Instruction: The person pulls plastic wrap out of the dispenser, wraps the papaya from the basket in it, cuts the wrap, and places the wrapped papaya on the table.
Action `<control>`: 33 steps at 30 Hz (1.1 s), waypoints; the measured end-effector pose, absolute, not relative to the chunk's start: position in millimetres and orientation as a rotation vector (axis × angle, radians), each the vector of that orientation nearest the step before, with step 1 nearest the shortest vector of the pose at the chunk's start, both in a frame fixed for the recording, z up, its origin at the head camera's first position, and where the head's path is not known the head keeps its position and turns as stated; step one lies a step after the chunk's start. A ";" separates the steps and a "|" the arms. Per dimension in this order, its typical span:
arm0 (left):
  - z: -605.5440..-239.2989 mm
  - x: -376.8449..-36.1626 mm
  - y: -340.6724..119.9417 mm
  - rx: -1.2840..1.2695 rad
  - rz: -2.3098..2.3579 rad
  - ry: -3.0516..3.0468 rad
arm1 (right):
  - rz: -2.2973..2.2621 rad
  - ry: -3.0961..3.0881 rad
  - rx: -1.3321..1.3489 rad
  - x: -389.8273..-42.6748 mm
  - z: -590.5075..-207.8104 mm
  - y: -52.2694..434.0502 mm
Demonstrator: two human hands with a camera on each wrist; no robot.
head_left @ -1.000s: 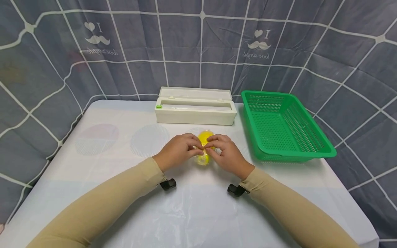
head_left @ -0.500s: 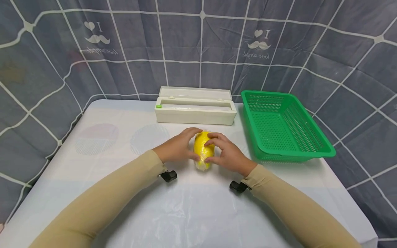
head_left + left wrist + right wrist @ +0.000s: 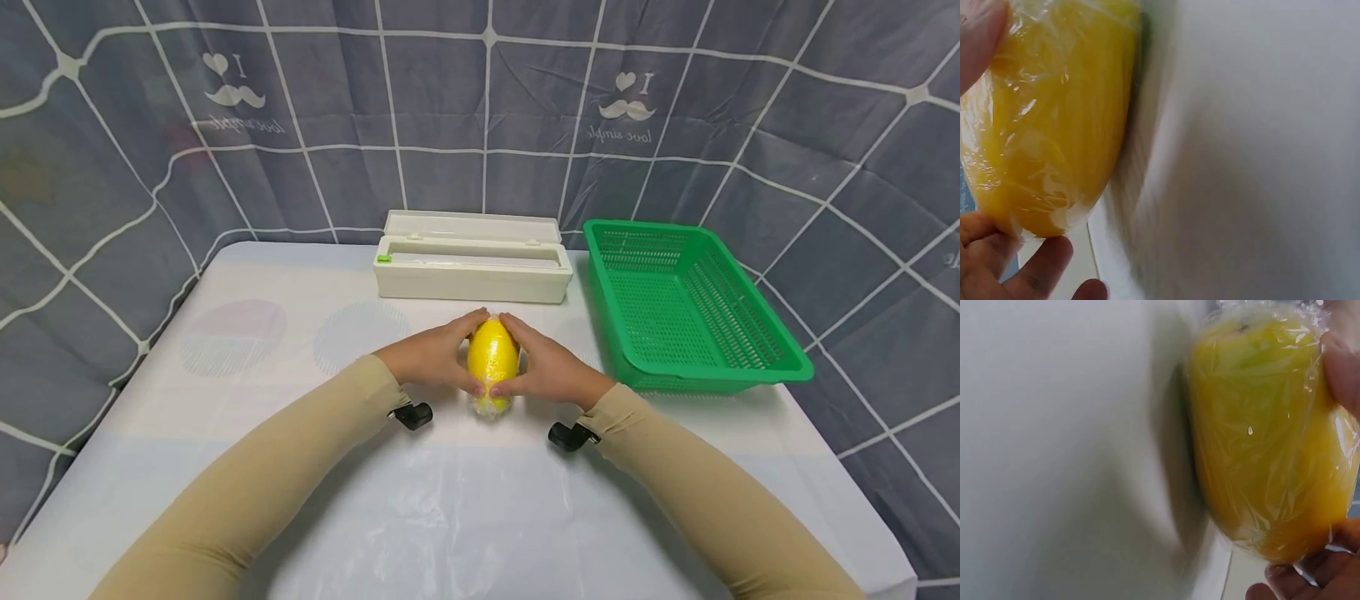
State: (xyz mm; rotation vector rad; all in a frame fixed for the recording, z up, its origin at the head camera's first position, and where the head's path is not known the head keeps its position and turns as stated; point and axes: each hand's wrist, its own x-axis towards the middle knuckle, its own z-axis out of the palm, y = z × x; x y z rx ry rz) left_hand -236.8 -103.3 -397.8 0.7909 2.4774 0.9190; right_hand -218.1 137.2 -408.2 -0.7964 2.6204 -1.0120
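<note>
A yellow oval fruit (image 3: 493, 352), wrapped in clear cling film, is at the middle of the table between both hands. My left hand (image 3: 433, 354) holds its left side, thumb at the near end and fingertips at the far end. On the opposite side my right hand (image 3: 551, 367) grips it in the same way. Both thumbs nearly meet over the near end, where crumpled film sticks out. In the left wrist view the film lies creased over the fruit (image 3: 1054, 119). The right wrist view shows bunched film and a greenish tint at one end of the fruit (image 3: 1260, 425).
Behind the hands stands a long white cling film dispenser (image 3: 472, 283), its lid raised and a green slider at its left end. A green perforated basket (image 3: 697, 375) sits at the right. Grey checked curtains (image 3: 450, 100) enclose the white-covered table (image 3: 480, 517).
A second ago the fingertips of both hands pinched the film on top of the fruit. They have spread apart to its sides and now hold it end to end; more of it shows.
</note>
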 end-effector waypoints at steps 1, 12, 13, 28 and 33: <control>-398.8 -236.9 -103.7 0.794 0.929 2.471 | -1.011 2.613 -0.793 -218.4 -408.1 137.5; -403.7 -240.9 -107.5 0.765 0.970 2.481 | -0.965 2.550 -0.717 -221.4 -405.6 137.3; -403.3 -241.1 -107.9 0.759 0.969 2.481 | -0.965 2.547 -0.718 -221.8 -405.2 137.2; -406.3 -240.8 -112.9 0.706 0.951 2.488 | -0.966 2.505 -0.746 -229.3 -408.6 135.4; -406.5 -240.9 -112.2 0.704 0.925 2.497 | -0.909 2.500 -0.795 -229.4 -405.4 135.5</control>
